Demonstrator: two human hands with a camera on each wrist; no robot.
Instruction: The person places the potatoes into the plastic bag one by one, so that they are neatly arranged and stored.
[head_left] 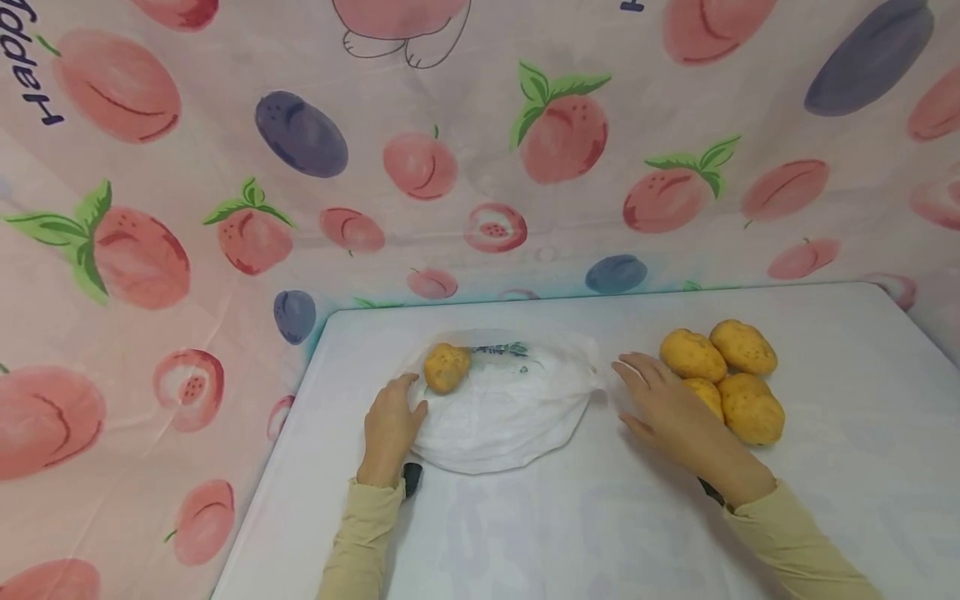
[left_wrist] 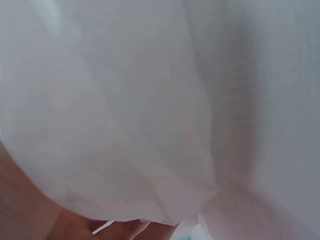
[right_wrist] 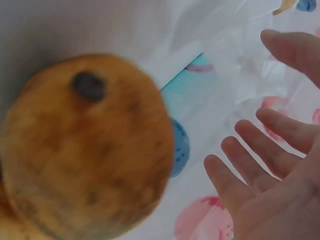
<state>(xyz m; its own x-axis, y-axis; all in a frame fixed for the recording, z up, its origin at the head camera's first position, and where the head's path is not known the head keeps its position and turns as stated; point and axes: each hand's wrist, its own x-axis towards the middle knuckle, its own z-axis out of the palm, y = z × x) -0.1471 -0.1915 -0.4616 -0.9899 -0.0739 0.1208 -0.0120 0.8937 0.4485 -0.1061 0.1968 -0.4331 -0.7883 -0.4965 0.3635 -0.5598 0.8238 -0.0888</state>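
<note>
A white plastic bag (head_left: pixel 502 417) with printed lettering lies flat on the table. On its upper left part sits one potato (head_left: pixel 447 367); whether the plastic covers any of it, I cannot tell. My left hand (head_left: pixel 392 425) is at the bag's left edge, thumb and fingers apart beside that potato. White plastic (left_wrist: pixel 110 110) fills most of the left wrist view and hides part of the fingers. My right hand (head_left: pixel 667 417) hovers right of the bag, fingers straight and spread, holding nothing. Several potatoes (head_left: pixel 752 408) are clustered just beyond it, one partly hidden by the hand. One potato (right_wrist: pixel 90 150) looms large in the right wrist view.
The white table (head_left: pixel 600 525) ends at a back edge against a pink cloth (head_left: pixel 480 108) printed with fruit. This cloth also hangs along the left side. Dark wrist straps (head_left: pixel 412 480) show at both wrists.
</note>
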